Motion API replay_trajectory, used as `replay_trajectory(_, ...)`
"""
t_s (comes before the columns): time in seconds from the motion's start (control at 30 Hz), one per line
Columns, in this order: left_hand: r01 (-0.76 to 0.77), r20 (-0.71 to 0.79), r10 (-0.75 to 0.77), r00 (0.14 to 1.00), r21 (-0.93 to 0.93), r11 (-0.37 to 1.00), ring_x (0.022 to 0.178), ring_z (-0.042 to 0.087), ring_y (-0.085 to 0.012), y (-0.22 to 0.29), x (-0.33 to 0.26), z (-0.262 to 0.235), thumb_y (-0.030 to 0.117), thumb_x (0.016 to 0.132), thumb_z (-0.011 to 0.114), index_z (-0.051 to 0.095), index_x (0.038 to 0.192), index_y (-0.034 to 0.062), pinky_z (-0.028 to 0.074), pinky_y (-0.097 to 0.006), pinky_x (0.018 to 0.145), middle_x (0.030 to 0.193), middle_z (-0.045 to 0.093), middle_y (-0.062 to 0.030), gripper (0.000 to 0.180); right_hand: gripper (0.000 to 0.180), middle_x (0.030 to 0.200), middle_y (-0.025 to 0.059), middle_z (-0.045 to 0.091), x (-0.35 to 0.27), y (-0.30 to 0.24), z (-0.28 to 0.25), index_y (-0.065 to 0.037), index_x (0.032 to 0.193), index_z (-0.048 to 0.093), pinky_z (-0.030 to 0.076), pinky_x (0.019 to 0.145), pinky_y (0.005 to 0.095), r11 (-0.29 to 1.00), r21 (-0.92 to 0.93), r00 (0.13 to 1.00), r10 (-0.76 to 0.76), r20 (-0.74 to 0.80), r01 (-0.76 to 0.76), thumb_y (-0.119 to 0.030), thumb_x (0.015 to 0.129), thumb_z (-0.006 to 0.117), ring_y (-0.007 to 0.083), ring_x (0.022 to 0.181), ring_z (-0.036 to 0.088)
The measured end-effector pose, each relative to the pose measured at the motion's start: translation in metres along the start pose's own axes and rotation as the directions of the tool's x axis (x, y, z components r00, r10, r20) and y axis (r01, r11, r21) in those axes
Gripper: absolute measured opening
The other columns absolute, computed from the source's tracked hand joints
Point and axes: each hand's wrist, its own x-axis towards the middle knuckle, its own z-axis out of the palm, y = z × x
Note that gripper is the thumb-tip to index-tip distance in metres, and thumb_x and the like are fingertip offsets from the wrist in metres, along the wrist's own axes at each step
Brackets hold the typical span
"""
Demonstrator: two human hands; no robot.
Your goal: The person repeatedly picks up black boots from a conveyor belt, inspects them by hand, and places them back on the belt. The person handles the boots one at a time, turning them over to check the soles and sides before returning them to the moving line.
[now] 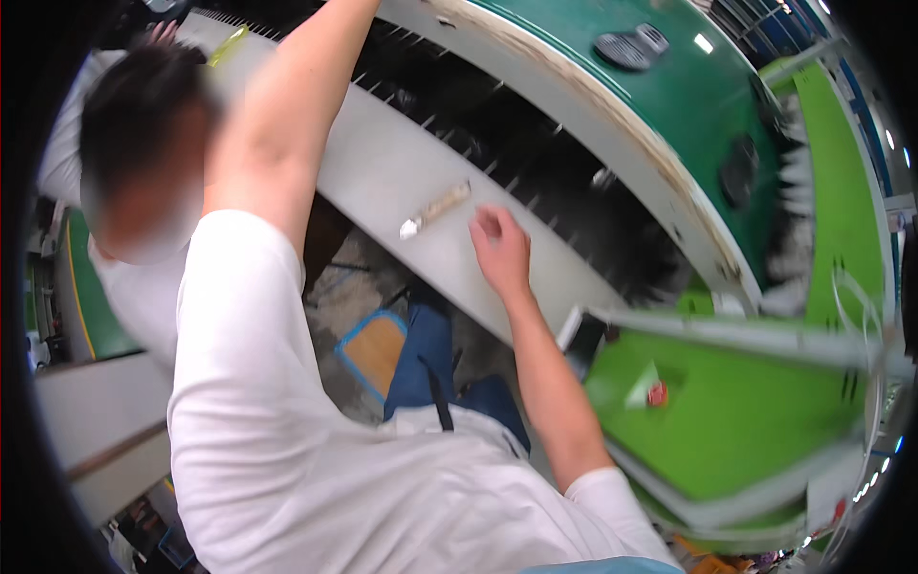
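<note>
White worktop (382,167): a long pale ledge that runs slantwise across the view, with a dark slotted bed (535,163) just behind it and a green curved panel (688,96) beyond that.
Tan strip (437,208): a small flat piece with a silvery end. It lies alone on the worktop, just to the left of the right hand and not touching it.
Right hand (501,251): it rests on the worktop's near edge with the fingers (488,225) loosely curled and narrow. Nothing shows in them, though motion blur hides detail.
Left arm (287,115): it is raised, and it leaves the picture at the top edge. Its hand is out of view, so its fingers cannot be told.
Grip advice: the strip looks thin and flat. Pinching it across its width near the middle would likely serve better than pressing down from above.
Care: a nudge could slide the strip toward the slots, so coming in from the slot side seems safer.
Nearby: another person in a white top (143,287) is at the left, well clear of the strip.
</note>
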Motion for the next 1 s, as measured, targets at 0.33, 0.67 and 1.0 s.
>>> replay_trajectory(0.33, -0.085, 0.298, 0.140, 0.944, -0.189, 0.978, 0.112, 0.079, -0.0408, -0.083, 0.028, 0.112, 0.033, 0.097, 0.079, 0.086, 0.112, 0.0027, 0.061, -0.045, 0.101, 0.111, 0.083, -0.0245, 0.035, 0.101, 0.172, 0.0253, 0.047, 0.382, 0.241, 0.130, -0.014, 0.170, 0.046, 0.035, 0.133, 0.0558, 0.409, -0.811, 0.844, 0.155, 0.514, 0.418, -0.037, 0.083, 0.093, 0.0456, 0.163, 0.039)
replay_trajectory(0.67, -0.174, -0.188, 0.061, 0.980, -0.680, 0.712, 0.077, 0.073, -0.0147, -0.113, 0.033, 0.122, 0.005, 0.091, 0.078, 0.085, 0.110, -0.0019, 0.059, -0.030, 0.074, 0.087, 0.080, -0.0091, 0.021, 0.079, 0.152, 0.0161, 0.064, 0.304, 0.059, 0.111, -0.024, 0.158, 0.060, 0.046, 0.124, 0.0509, 0.836, -0.314, 0.826, -0.256, 0.502, 0.450, -0.026, 0.085, 0.092, 0.0371, 0.147, 0.057)
replay_trajectory(1.0, -0.280, -0.286, -0.314, 0.905, -0.958, 0.066, 0.089, 0.067, -0.0080, -0.071, -0.178, -0.046, 0.001, 0.105, 0.059, 0.082, 0.120, -0.0019, 0.054, -0.022, 0.083, 0.105, 0.078, -0.0018, 0.028, 0.090, 0.146, 0.0170, 0.067, -0.081, -0.059, -0.007, -0.012, 0.160, 0.055, 0.041, 0.129, 0.0500, 0.988, -0.148, 0.999, 0.052, 0.014, -0.049, -0.010, 0.080, 0.095, 0.0366, 0.151, 0.052)
